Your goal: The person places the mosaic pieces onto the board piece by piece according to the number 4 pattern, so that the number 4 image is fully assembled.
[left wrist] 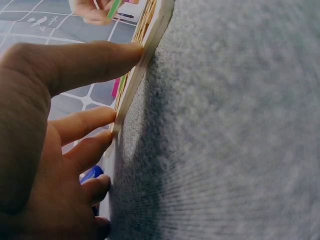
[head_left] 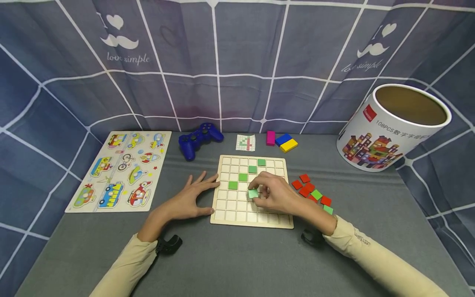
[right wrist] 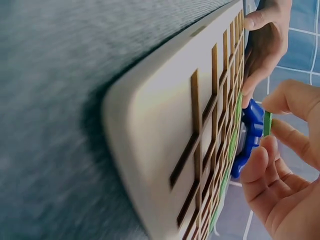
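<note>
A wooden grid board (head_left: 237, 216) lies on the grey table, with several green square tiles (head_left: 243, 177) set in its cells along a diagonal. My right hand (head_left: 276, 194) pinches another green tile (right wrist: 267, 123) between thumb and fingers, just above the middle of the board. In the right wrist view the pinched tile stands apart from the grid. My left hand (head_left: 189, 199) touches the board's left edge with its thumb and fingertips, the fingers spread and fairly straight. A small printed grid card (head_left: 245, 142) with green and red squares lies behind the board.
Loose red tiles (head_left: 304, 178) and green tiles (head_left: 328, 209) lie right of the board, near my right forearm. A blue game controller (head_left: 200, 138), magenta block (head_left: 271, 138), blue and yellow blocks (head_left: 288, 144) sit behind. A picture puzzle board (head_left: 122, 173) lies left; a large tub (head_left: 382, 136) stands right.
</note>
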The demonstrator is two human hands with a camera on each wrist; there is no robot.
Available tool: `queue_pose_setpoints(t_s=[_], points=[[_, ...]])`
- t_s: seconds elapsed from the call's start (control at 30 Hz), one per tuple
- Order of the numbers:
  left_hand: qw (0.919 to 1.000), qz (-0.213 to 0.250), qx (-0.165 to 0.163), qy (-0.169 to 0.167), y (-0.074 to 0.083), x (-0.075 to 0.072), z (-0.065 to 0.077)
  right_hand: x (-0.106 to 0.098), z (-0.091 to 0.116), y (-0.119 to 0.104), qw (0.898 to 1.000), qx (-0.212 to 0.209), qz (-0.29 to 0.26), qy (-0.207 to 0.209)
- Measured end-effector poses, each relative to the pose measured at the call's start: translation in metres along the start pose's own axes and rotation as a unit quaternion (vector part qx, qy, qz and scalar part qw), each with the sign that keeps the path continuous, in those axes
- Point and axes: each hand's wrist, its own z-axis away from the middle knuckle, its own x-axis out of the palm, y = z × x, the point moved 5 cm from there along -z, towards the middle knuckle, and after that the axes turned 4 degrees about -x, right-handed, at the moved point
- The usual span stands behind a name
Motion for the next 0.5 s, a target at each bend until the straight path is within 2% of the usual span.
queue_pose_setpoints(t_s=[0.5], points=[[0.9999,0.013,0.001,-0.005,0.000,-0.001,0.000,0.028,-0.027,-0.009,0.998,0.010,0.017,-0.063]])
